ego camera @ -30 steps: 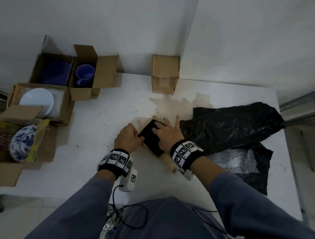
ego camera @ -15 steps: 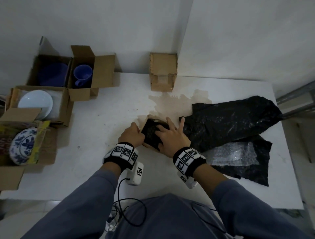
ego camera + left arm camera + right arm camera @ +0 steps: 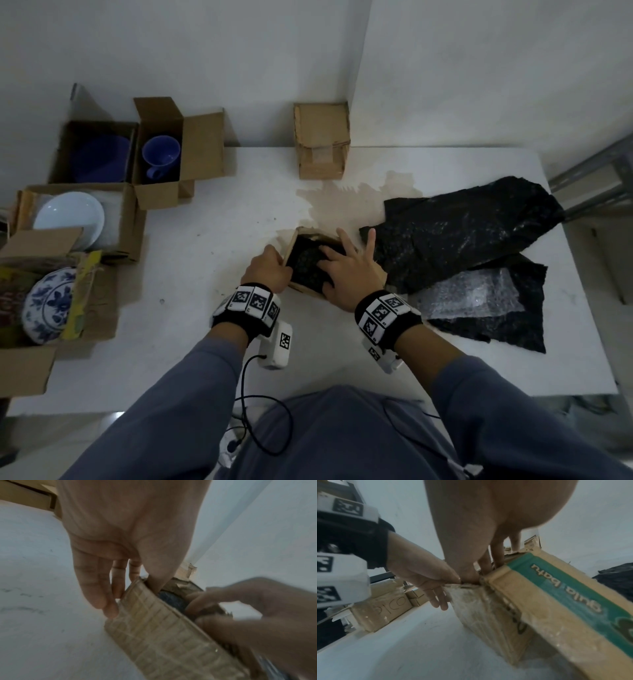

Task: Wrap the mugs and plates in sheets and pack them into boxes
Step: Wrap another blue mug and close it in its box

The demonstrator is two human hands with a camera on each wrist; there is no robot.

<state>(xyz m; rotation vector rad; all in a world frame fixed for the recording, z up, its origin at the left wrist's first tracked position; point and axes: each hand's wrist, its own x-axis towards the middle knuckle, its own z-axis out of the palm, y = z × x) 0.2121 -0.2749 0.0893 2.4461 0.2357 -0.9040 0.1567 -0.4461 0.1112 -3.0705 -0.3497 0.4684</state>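
A small brown cardboard box [image 3: 291, 246] stands mid-table with a bundle wrapped in black sheet [image 3: 306, 269] inside it. My left hand [image 3: 265, 270] grips the box's left wall. In the left wrist view its thumb [image 3: 154, 582] is inside the box [image 3: 154, 628] and its fingers [image 3: 102, 595] are outside. My right hand [image 3: 346, 270] lies spread over the bundle and presses it down; two fingers point away over the far rim. The right wrist view shows the right hand's fingers [image 3: 498, 555] reaching into the box [image 3: 547, 595]. What the sheet wraps is hidden.
Black sheets [image 3: 462, 233] and bubble wrap [image 3: 472, 298] lie to the right. A closed box [image 3: 322, 144] stands against the back wall. Open boxes at the left hold a blue mug [image 3: 161, 154], a white plate [image 3: 68, 216] and a blue-patterned plate [image 3: 48, 305].
The black bundle has gone from between my hands down into the small box. My right hand has shifted onto its top and my left onto the box wall.
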